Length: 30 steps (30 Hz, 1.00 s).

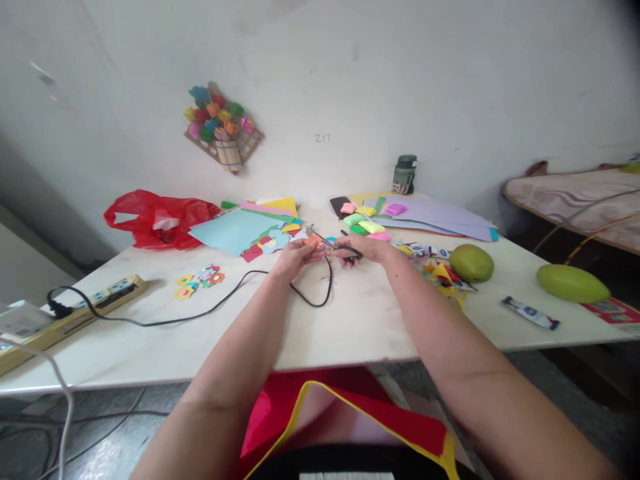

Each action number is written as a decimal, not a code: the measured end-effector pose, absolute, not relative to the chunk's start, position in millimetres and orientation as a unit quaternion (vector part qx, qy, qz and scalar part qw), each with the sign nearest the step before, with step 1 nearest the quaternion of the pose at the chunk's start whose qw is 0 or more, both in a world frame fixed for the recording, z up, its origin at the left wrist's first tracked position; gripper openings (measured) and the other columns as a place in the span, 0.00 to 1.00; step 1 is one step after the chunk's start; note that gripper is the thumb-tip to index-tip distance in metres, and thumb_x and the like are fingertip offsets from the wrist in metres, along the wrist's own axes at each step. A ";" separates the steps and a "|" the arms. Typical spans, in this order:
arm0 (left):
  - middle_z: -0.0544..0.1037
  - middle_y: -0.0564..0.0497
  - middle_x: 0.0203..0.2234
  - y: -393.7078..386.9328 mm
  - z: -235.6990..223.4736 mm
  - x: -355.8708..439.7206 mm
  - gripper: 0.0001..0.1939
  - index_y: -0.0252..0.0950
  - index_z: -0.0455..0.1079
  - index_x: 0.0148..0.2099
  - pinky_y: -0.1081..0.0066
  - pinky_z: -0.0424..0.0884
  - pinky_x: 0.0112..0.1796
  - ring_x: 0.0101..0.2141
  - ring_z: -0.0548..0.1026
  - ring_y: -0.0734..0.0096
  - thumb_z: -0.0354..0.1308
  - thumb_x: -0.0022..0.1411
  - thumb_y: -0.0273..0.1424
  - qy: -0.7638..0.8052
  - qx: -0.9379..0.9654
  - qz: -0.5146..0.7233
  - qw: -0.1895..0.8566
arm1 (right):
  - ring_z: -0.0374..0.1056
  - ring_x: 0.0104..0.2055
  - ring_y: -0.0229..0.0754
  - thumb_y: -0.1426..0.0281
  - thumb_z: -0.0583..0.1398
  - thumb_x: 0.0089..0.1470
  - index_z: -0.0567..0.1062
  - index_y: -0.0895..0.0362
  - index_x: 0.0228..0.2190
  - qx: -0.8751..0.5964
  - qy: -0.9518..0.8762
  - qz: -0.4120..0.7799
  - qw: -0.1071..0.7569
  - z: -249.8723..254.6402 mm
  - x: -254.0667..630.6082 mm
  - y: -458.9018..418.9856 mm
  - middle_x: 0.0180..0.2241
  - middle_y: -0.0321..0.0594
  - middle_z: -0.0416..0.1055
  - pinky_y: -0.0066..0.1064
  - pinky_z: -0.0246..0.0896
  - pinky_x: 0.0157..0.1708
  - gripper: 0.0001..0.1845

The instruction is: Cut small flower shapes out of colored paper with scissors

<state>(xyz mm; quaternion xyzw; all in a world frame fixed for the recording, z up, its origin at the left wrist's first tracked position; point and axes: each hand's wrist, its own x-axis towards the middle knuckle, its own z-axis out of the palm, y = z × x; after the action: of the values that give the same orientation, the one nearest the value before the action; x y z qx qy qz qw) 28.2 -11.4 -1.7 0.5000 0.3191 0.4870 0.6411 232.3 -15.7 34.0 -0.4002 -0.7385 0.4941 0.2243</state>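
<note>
Both my arms reach out over a white table. My left hand is closed in a pinch on a small orange piece of paper. My right hand is closed round the black handles of a pair of scissors, whose blades point left toward the orange piece. A black cable loops on the table just under both hands. Coloured paper cut-outs lie right behind my left hand.
Coloured paper sheets and a red plastic bag lie at the back left, purple sheets and small foam blocks at the back right. Two green mangoes, a tube, a power strip and small paper flowers also sit on the table.
</note>
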 end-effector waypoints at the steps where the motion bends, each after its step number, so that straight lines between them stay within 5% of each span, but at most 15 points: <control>1: 0.79 0.45 0.28 -11.5 -1.7 28.2 0.12 0.29 0.69 0.34 0.71 0.74 0.34 0.29 0.78 0.70 0.66 0.50 0.31 0.321 0.500 0.486 0.641 | 0.63 0.16 0.32 0.65 0.64 0.48 0.70 0.59 0.23 -0.400 -0.741 0.491 0.222 34.8 231.9 -16.4 0.18 0.37 0.72 0.22 0.50 0.12 0.11; 30: 0.79 0.44 0.29 -8.8 -4.1 27.9 0.11 0.29 0.70 0.33 0.71 0.74 0.33 0.29 0.78 0.69 0.65 0.50 0.30 0.336 0.500 0.483 0.636 | 0.61 0.16 0.30 0.60 0.61 0.51 0.66 0.58 0.25 -0.407 -0.769 0.452 0.199 30.2 230.3 -13.7 0.17 0.31 0.66 0.21 0.49 0.13 0.15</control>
<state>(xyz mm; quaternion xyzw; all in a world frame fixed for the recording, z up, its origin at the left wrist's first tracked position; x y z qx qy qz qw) 27.9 -8.8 -4.1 0.4995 0.3357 0.4825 0.6364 230.3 -13.7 30.2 -0.4068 -0.7688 0.4516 0.1987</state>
